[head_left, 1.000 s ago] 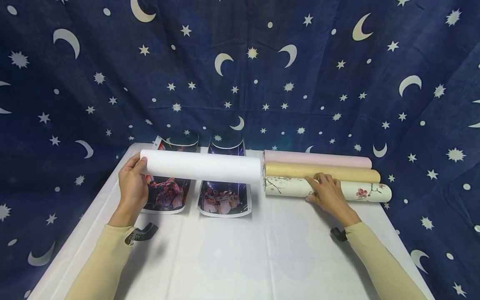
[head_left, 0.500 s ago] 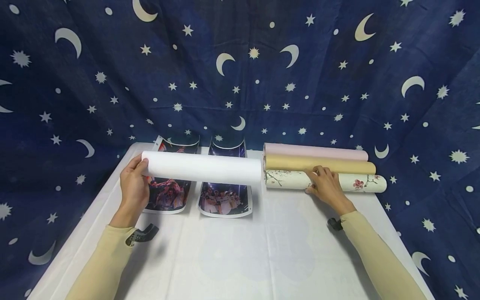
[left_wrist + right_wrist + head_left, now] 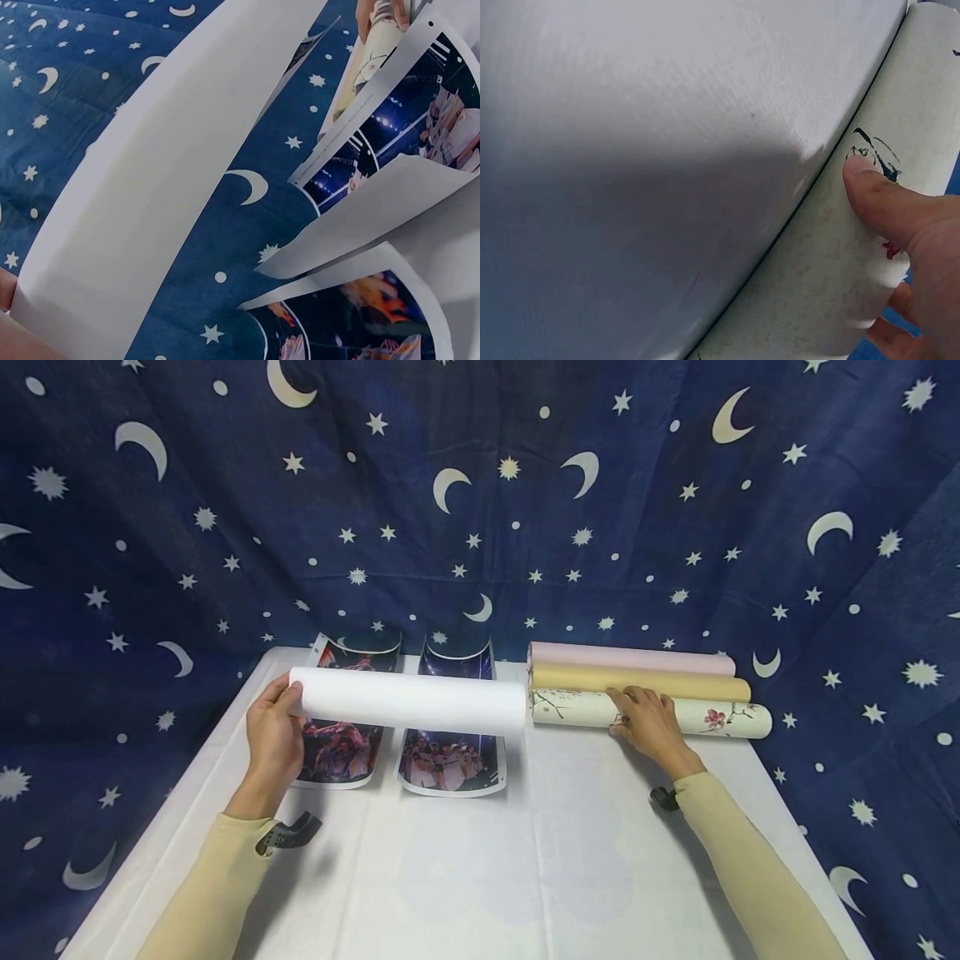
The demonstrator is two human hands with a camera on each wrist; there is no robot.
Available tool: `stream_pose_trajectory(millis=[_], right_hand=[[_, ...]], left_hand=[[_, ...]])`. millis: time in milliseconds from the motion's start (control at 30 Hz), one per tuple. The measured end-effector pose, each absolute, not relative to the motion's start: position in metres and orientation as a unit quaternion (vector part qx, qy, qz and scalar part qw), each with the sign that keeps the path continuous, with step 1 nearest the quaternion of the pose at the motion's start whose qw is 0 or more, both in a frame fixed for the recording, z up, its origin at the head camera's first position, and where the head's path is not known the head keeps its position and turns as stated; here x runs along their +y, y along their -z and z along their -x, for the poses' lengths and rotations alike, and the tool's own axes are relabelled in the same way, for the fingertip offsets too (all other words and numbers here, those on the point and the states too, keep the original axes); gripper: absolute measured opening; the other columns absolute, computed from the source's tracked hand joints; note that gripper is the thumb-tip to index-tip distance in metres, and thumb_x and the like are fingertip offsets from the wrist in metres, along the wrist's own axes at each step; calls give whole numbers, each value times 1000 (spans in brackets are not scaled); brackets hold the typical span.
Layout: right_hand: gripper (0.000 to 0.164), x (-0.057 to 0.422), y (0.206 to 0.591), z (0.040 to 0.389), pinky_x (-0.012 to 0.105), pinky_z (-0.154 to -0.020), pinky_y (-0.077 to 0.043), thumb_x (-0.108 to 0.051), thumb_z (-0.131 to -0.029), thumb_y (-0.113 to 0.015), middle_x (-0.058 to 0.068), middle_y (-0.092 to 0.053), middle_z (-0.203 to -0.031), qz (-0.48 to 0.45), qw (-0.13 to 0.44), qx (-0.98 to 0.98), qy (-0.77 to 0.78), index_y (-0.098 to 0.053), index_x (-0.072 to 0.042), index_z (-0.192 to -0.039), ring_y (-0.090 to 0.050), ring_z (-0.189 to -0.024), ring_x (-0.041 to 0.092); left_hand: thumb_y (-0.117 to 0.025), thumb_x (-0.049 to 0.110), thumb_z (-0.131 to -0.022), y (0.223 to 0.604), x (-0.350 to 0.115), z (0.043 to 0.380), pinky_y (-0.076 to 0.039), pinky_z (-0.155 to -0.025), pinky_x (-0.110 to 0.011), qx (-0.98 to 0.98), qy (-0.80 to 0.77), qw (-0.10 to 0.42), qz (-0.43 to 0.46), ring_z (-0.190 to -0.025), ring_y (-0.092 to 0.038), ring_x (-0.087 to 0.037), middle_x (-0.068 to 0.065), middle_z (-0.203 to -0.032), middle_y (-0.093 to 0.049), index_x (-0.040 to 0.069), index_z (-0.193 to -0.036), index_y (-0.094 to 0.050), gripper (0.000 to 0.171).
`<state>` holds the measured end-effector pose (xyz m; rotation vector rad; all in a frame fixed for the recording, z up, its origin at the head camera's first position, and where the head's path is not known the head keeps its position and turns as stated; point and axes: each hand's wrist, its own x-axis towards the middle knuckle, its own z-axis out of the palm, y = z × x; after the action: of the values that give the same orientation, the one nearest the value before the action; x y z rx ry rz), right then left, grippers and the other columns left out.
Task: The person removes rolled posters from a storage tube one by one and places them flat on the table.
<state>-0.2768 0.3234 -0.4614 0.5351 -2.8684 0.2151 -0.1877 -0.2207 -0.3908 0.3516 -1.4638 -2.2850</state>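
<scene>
My left hand (image 3: 274, 739) pinches the left end of a plain white paper roll (image 3: 408, 700), its thumb on the near face. The roll is held level above two curled photo posters and hides their middles. Over at the right, my right hand (image 3: 649, 725) grips a cream wallpaper roll (image 3: 720, 718) printed with red blossoms and dark twigs. In the right wrist view the thumb (image 3: 889, 199) presses on that roll's near side while the other fingers reach round the far side. A yellow roll (image 3: 637, 678) and a pink roll (image 3: 630, 657) lie parallel just behind it.
One photo poster (image 3: 341, 758) with red tones lies at the left, its far edge curling up. Beside it lies a bluer one (image 3: 448, 764), also curled. A white cloth covers the table (image 3: 450, 877). A dark blue curtain (image 3: 510, 560) with moons and stars hangs behind.
My right hand has pushed the blossom-print roll away from me, and the yellow and pink rolls have shifted back with it. The left hand keeps the white roll nearly in place.
</scene>
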Motion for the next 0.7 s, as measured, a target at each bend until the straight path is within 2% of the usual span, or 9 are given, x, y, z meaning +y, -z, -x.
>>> stream_pose_trajectory(millis=[133, 233, 500, 600, 700], right_hand=[[75, 316, 455, 267, 72, -106, -24, -24, -83, -79, 23, -45, -144, -178, 128, -972, -81, -42, -16, -148, -39, -132, 48], [66, 305, 443, 256, 68, -106, -27, -21, -86, -75, 21, -48, -142, -195, 183, -958, -99, -46, -15, -145, -42, -131, 46], [39, 264, 395, 222, 57, -101, -37, -13, -89, -66, 16, -61, -125, -254, 360, -881, -174, -61, -8, -127, -55, -116, 38], [37, 247, 382, 208, 56, -100, -38, -17, -89, -64, 17, -63, -122, -281, 390, -858, -183, -64, -7, -125, -57, -112, 38], [41, 231, 375, 195, 57, -101, -38, -24, -89, -65, 18, -62, -124, -310, 388, -853, -161, -63, -9, -127, -57, -113, 38]], left_hand=[[-51, 10, -101, 393, -215, 190, -40, -97, -23, -530, 817, 198, -112, -113, -51, -15, -1, -117, -57, -2, -127, -56, 29], [-50, 10, -101, 394, -209, 192, -39, -105, -27, -537, 813, 196, -107, -118, -50, -16, -2, -121, -56, -2, -128, -56, 30], [-47, 9, -102, 389, -180, 202, -38, -104, -28, -557, 805, 186, -86, -121, -47, -14, -4, -126, -53, -3, -133, -53, 33], [-48, 11, -102, 386, -165, 205, -38, -103, -30, -571, 798, 177, -79, -117, -49, -14, -1, -121, -56, -3, -135, -51, 36], [-49, 10, -101, 385, -146, 207, -40, -101, -32, -580, 793, 172, -72, -111, -53, -16, -2, -116, -59, -3, -134, -53, 36]])
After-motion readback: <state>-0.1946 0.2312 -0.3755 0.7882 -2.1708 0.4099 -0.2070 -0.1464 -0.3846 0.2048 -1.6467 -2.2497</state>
